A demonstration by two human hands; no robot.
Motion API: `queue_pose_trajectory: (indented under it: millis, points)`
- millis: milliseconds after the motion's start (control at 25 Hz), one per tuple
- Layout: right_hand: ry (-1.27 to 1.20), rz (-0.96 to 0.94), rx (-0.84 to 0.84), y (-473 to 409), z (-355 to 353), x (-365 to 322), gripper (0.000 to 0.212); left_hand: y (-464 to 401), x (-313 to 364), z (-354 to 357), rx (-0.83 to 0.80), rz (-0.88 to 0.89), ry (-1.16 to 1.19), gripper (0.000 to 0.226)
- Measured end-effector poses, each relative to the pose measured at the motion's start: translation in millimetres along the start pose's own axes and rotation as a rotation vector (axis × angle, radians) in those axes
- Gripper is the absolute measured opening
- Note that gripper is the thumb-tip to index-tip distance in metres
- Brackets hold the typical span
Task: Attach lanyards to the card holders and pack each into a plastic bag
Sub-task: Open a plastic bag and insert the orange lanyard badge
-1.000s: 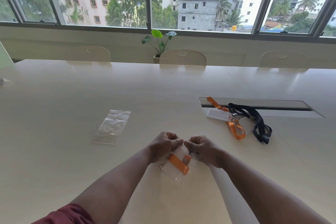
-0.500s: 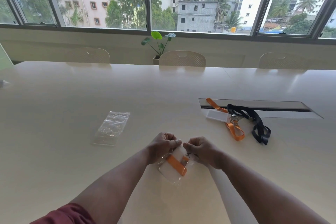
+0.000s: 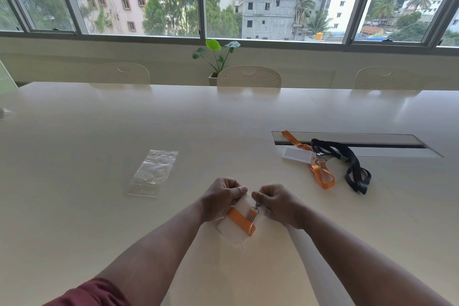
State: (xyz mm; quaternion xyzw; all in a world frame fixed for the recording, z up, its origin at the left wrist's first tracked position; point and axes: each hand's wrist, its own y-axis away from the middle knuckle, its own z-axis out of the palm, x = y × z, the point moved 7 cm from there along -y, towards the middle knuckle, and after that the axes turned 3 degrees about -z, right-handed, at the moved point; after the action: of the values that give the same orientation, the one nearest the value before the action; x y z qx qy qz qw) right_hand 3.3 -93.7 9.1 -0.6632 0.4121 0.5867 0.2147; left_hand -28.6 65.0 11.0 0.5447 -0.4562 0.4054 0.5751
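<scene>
- Lying flat at the left, a spare plastic bag (image 3: 153, 172) waits untouched.
- Left hand (image 3: 219, 198) and right hand (image 3: 275, 201) each pinch the mouth of the filled bag (image 3: 234, 227), orange lanyard (image 3: 242, 221) and card holder inside; pressing evenly along the seal should close it.
- Farther right, two more lanyards (image 3: 357, 169) wait.

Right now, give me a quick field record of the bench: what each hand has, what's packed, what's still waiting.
left hand: pinches the top edge of the held bag
right hand: pinches the same top edge from the other side
held bag: clear plastic, holds a card holder with a folded orange lanyard
spare bags: clear, flat on the table, left of the hands
waiting, right side: white card holder with orange lanyard; black lanyard beside it
seal state: cannot tell
</scene>
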Motion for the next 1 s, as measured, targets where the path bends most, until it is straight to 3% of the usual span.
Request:
queue_pose_trajectory:
  millis: [200,1000]
  points:
    - [-0.132,-0.049,-0.033,8,1,-6,0.035,1,0,-8,0.036,0.008,0.053,0.023]
    - [-0.166,-0.127,0.091,12,-6,-4,0.029,-5,-9,-22,0.136,0.010,0.455,0.026]
